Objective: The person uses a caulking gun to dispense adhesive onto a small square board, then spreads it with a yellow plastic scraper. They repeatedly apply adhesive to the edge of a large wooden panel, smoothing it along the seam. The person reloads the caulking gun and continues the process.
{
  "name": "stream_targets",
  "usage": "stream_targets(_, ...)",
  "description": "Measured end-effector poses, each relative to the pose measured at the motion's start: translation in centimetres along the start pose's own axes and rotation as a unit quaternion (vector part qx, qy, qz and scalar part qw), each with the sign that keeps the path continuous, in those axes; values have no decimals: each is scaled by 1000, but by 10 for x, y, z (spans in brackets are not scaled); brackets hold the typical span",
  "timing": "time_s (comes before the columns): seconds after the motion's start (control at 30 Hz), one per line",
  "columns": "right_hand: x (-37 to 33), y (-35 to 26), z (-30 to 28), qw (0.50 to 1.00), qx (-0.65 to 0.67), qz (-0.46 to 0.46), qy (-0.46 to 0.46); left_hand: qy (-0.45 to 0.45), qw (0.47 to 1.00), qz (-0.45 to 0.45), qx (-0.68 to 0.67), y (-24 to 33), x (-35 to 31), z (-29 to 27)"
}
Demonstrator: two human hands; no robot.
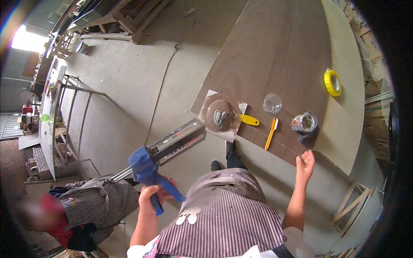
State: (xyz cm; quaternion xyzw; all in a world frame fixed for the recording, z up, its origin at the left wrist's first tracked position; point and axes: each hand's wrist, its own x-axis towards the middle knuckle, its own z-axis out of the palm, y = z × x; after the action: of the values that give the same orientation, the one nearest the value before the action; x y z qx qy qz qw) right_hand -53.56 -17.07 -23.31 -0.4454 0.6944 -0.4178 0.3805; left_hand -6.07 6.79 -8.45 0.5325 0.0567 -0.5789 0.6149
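Observation:
My left hand [150, 198] is wrapped round the handle of a caulking gun [144, 164]. The gun's body and handle are blue, and it carries a twin cartridge [180, 142] pointing up to the right. The cartridge's front end is beside a mixing board [232, 135] with brown residue and grey paste [220, 119] on it. A yellow-handled scraper [248, 120] lies at the board's right edge. My right hand [304, 165], open and holding nothing, is at the near edge of the brown panel [275, 56], below a jar [306, 123] with grey cloth [309, 138] round it.
On the panel are a clear plastic cup [272, 103] and an orange-handled brush [271, 134]. A roll of yellow tape [332, 83] rests on the paler board [350, 94] at the right. Another person [94, 206] in a striped garment is at lower left. A metal-framed table [53, 124] stands far left.

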Motion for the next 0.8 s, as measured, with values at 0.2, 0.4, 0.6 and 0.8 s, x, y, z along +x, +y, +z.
stream_targets(0.2, -103, -2, 39, 962, -54, 91, -250, -33, 998, -19, -46, -22, -8, -43)
stream_targets(0.4, -192, 14, 155, 759, 61, 174, -624, -104, 955, -172, -219, -105, -5, -91)
stream_targets(0.6, -209, 92, 216, 680, 116, 393, -609, 8, 864, -338, -373, -228, 4, -112)
stream_targets(0.8, -162, 209, 229, 728, 98, 532, -421, -72, 908, -325, -254, -311, 103, -131)
